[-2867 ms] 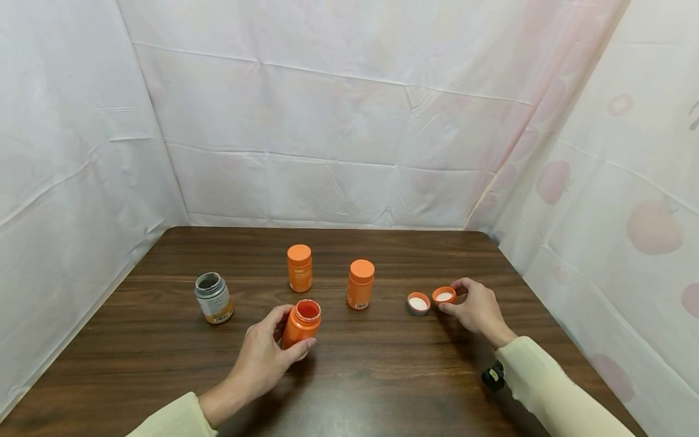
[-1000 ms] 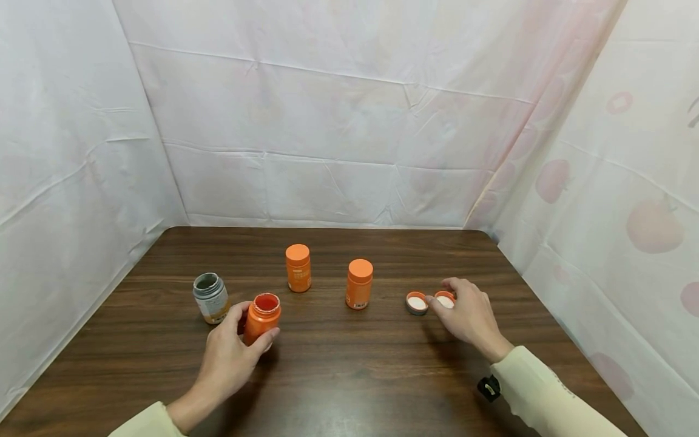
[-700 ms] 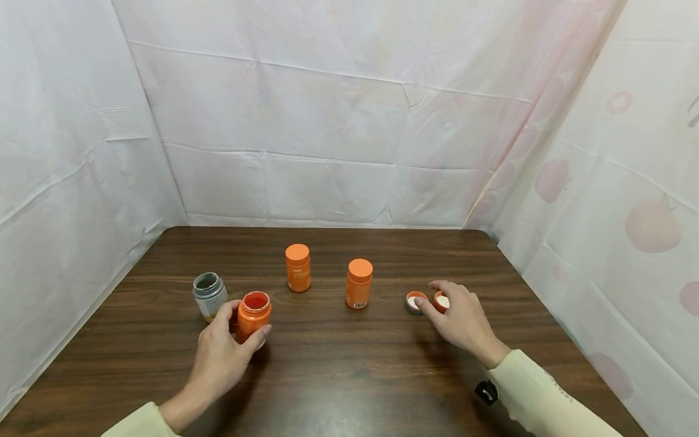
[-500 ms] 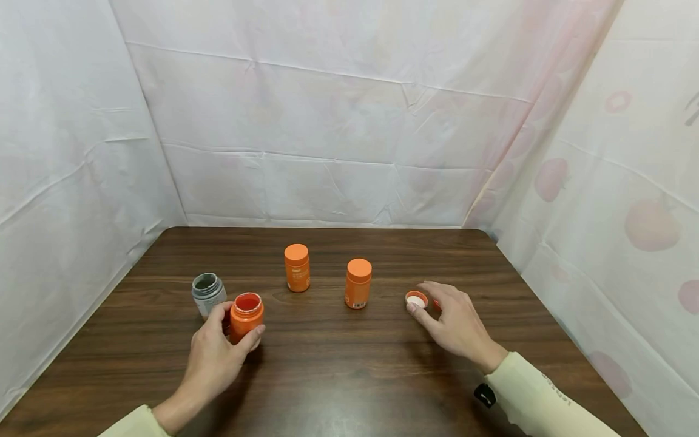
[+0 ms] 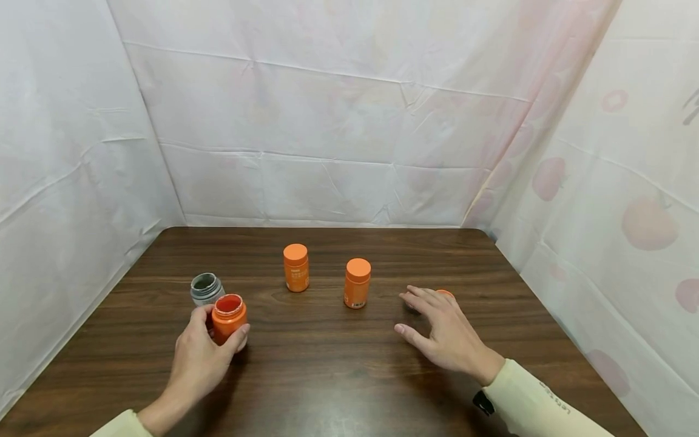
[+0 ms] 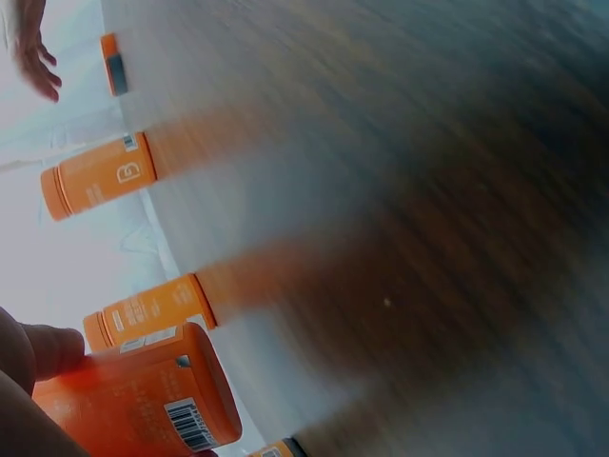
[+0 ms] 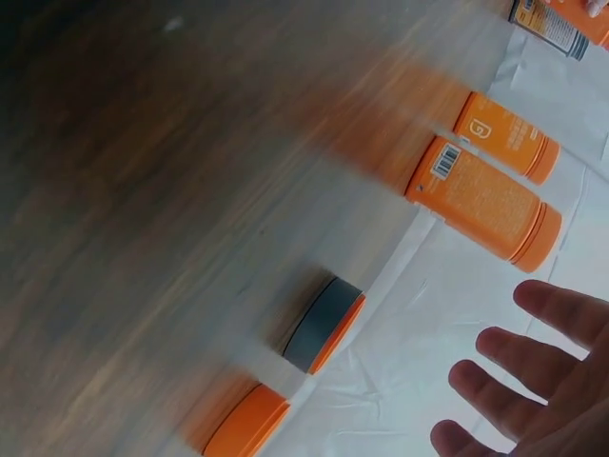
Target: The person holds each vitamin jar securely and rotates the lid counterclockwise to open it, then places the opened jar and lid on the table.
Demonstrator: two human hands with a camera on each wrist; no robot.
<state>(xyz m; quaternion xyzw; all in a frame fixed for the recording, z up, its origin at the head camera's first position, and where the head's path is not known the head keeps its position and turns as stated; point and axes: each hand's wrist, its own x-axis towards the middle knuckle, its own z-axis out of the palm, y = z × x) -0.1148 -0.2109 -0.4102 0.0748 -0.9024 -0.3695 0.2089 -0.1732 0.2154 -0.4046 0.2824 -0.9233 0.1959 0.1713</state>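
Observation:
My left hand [image 5: 198,355] grips an uncapped orange bottle [image 5: 228,325] round its sides, its mouth facing up and red inside. Just behind that bottle, partly covered by it, stands an uncapped grey jar [image 5: 205,290]. My right hand [image 5: 450,340] holds nothing; its fingers are spread above the table. In the right wrist view, a grey cap [image 7: 319,328] with an orange inside and an orange cap [image 7: 245,426] lie on the table beyond the fingertips [image 7: 474,381]. From the head, the right hand hides most of both caps.
Two capped orange bottles stand upright on the dark wooden table [image 5: 338,376]: the left one [image 5: 297,270] farther back, the right one [image 5: 357,285] nearer the middle. White sheeting [image 5: 327,121] closes off the back and both sides.
My left hand has carried the uncapped orange bottle leftward, beside the grey jar. My right hand has let go of the orange cap, moved left and spread its fingers.

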